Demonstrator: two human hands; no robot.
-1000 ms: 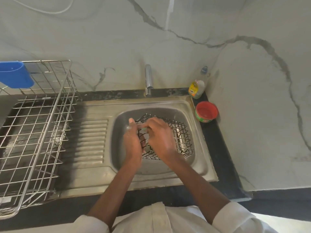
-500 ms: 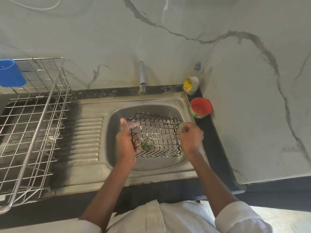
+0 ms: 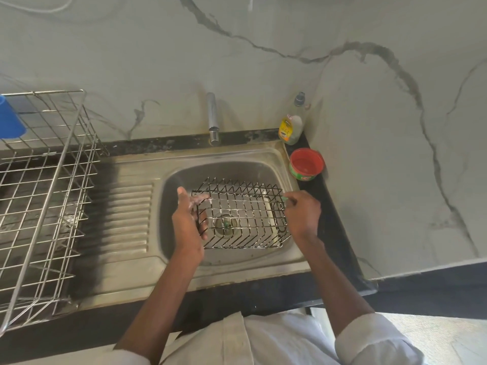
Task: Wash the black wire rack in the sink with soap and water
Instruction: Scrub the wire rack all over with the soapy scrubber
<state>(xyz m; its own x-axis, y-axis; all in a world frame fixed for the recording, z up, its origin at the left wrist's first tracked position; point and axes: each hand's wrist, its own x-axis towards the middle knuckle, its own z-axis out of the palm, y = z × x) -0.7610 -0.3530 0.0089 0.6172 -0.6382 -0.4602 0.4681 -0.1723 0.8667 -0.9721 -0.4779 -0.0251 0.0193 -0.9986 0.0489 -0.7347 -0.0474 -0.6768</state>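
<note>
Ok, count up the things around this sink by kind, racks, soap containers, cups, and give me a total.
Wire racks: 2, the black wire rack in the sink, and the steel dish rack
Soap containers: 2, the bottle and the red tub
Blue cups: 1
Taps: 1
Total: 6

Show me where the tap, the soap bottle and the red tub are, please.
Tap (image 3: 211, 114), head view, on its upright steel pipe.
Soap bottle (image 3: 291, 127), head view, on its yellow label.
Red tub (image 3: 307, 164), head view, on its red inside.
</note>
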